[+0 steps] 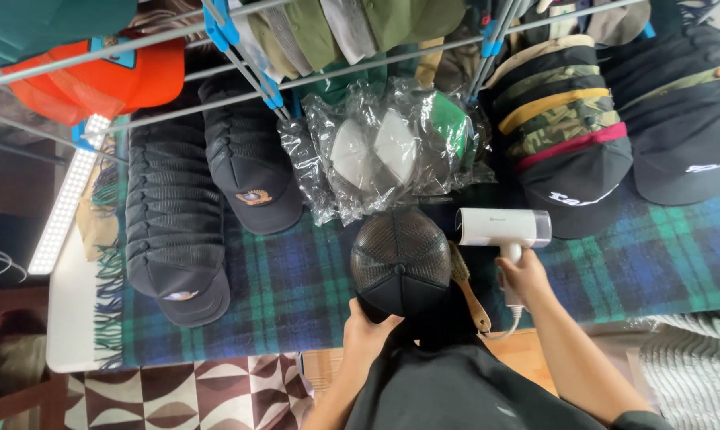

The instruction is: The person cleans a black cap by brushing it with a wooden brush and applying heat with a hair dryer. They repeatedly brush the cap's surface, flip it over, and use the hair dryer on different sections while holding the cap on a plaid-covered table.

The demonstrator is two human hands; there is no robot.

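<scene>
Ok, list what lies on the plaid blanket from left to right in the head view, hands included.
Long stack of black caps → shorter cap stack → left hand on the black mesh cap → wooden brush → right hand gripping the white steamer → striped cap stack → far black caps.

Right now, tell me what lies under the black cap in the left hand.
Under the black cap held by the left hand lies the plaid blanket. Whatever is directly beneath the cap stays covered.

Stacked caps (177, 207) (bagged caps (388, 143) beside)
</scene>
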